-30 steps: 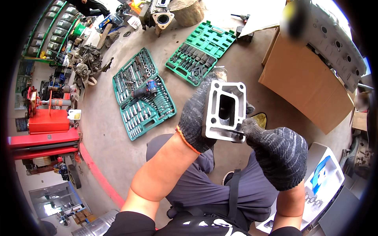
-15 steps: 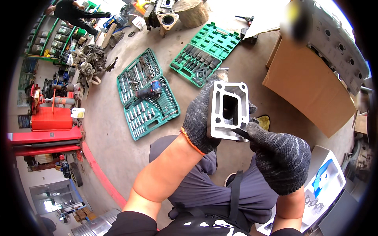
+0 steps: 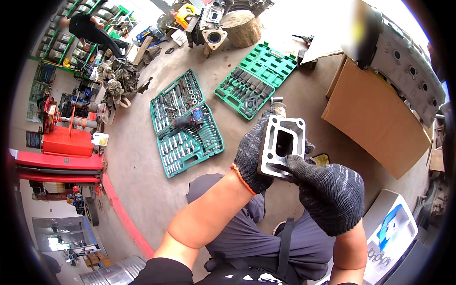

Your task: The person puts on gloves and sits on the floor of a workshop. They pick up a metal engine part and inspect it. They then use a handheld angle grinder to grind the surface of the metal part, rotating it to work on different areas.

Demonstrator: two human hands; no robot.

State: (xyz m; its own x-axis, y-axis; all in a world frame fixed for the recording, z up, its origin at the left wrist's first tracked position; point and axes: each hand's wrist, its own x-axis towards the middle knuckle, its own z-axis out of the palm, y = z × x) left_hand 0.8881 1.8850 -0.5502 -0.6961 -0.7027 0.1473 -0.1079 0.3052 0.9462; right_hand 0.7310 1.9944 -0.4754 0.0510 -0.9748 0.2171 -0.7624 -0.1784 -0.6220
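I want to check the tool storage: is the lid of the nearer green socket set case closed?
No, the nearer green socket set case lies open flat on the floor, its sockets showing.

Two open green socket sets (image 3: 186,124) (image 3: 256,78) lay on the concrete floor (image 3: 137,161). A cardboard box (image 3: 375,121) sat near them, a wooden stump (image 3: 242,28) beyond, and a red jack (image 3: 61,142) stood well apart.

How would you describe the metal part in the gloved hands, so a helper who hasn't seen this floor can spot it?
Start at the big cardboard sheet on the concrete floor, then look toward the two green socket cases. Between them, above the person's lap, the left hand and right hand hold a flat silver metal flange. Unlike the tools, it has one large rectangular opening and corner bolt holes.
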